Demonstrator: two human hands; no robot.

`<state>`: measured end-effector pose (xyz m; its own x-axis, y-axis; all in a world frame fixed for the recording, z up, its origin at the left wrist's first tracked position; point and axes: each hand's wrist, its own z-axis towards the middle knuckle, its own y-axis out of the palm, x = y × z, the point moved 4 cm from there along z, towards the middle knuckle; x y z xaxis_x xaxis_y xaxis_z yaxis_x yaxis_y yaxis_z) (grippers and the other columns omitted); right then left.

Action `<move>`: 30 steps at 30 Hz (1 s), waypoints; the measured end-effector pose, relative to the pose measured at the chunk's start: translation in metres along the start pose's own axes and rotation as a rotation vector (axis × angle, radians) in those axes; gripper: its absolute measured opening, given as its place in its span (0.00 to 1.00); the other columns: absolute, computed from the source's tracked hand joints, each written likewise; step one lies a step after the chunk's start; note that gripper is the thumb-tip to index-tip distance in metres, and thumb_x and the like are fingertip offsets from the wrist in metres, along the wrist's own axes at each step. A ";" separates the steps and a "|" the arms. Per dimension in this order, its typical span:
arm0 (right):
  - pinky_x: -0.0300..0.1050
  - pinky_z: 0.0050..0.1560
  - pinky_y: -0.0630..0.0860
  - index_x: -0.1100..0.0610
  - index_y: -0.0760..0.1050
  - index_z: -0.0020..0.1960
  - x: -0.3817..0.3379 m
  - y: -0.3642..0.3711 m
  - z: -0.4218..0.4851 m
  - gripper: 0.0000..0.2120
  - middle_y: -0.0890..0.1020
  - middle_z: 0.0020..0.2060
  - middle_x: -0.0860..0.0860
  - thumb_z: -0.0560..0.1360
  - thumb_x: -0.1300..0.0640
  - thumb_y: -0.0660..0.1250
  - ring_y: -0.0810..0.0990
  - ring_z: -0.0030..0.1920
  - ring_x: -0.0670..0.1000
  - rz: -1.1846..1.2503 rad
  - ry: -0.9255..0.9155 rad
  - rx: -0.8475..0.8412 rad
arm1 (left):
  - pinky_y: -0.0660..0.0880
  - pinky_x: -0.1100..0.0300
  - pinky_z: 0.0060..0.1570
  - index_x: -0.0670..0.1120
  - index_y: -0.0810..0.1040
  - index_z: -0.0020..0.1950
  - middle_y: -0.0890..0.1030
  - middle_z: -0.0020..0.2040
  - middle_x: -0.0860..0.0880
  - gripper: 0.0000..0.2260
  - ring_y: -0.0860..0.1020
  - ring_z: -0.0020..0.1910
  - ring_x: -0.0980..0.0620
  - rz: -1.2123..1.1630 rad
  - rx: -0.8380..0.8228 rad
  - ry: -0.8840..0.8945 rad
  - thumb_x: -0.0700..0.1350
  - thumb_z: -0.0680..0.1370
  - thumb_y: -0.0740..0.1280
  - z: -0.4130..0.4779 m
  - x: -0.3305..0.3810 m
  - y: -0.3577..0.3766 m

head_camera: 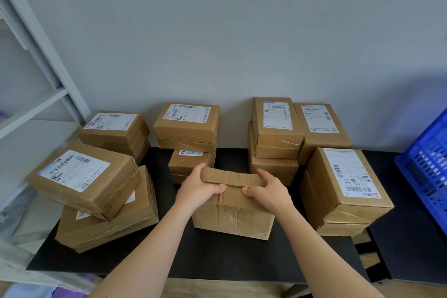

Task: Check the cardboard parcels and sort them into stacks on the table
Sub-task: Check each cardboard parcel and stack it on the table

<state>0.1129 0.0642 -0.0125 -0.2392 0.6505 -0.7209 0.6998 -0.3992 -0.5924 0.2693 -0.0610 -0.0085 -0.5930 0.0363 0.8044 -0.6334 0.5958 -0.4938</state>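
A taped cardboard parcel (233,213) stands on edge at the middle of the black table (205,254), its plain side toward me. My left hand (198,187) grips its top left corner, and my right hand (267,191) grips the top right. Stacks of labelled parcels ring it: a stack of two at the near left (96,201), one at the far left (116,132), a middle stack (187,128), a back right stack (277,128) with a parcel beside it (320,126), and a near right stack (346,189).
A blue plastic crate (428,164) stands at the right edge of the table. White shelving (36,94) rises on the left. The grey wall runs right behind the parcels. Bare black tabletop lies in front of the held parcel.
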 end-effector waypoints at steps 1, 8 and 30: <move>0.51 0.59 0.75 0.43 0.58 0.75 -0.001 -0.001 0.002 0.39 0.69 0.68 0.51 0.69 0.47 0.73 0.71 0.64 0.54 -0.001 0.009 -0.013 | 0.65 0.42 0.68 0.55 0.57 0.75 0.66 0.71 0.51 0.41 0.65 0.70 0.45 0.024 0.007 -0.002 0.55 0.68 0.76 0.000 0.000 0.000; 0.49 0.60 0.71 0.45 0.55 0.76 -0.009 -0.003 0.011 0.38 0.65 0.72 0.53 0.71 0.49 0.70 0.68 0.67 0.56 -0.005 0.044 -0.088 | 0.67 0.43 0.67 0.56 0.58 0.74 0.68 0.68 0.51 0.41 0.68 0.68 0.46 0.097 0.015 -0.030 0.60 0.67 0.75 0.004 0.002 -0.005; 0.51 0.66 0.67 0.43 0.43 0.77 0.004 -0.016 -0.014 0.57 0.63 0.66 0.49 0.63 0.65 0.78 0.66 0.66 0.53 0.249 -0.083 -0.381 | 0.62 0.42 0.70 0.53 0.56 0.77 0.62 0.74 0.48 0.40 0.62 0.72 0.43 -0.036 -0.037 -0.080 0.57 0.71 0.73 0.010 0.007 -0.002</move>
<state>0.1104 0.0824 -0.0004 -0.0746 0.5043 -0.8603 0.9367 -0.2606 -0.2340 0.2614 -0.0702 -0.0049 -0.6091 -0.0489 0.7916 -0.6369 0.6249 -0.4515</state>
